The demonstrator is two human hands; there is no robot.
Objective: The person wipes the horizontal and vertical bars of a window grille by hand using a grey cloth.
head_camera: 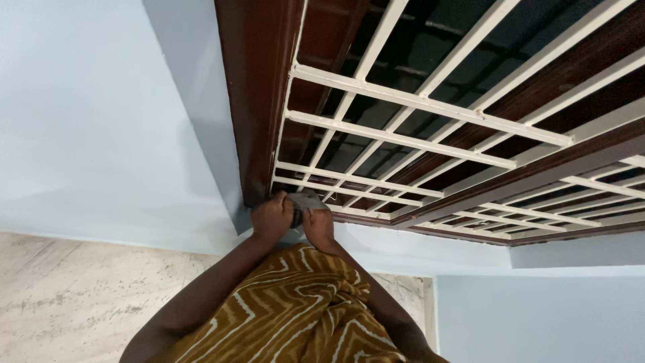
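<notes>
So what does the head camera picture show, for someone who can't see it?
Two hands, the left hand and right hand, press a grey cloth against the bottom corner of a white window grille set in a dark brown wooden frame. Pale blue wall surrounds it, above a marbled floor.

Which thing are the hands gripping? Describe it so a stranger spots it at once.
Start at the dark brown window frame with its white metal grille. At the frame's bottom corner both hands meet on a small grey cloth, the only soft, crumpled thing among the rigid bars.
</notes>
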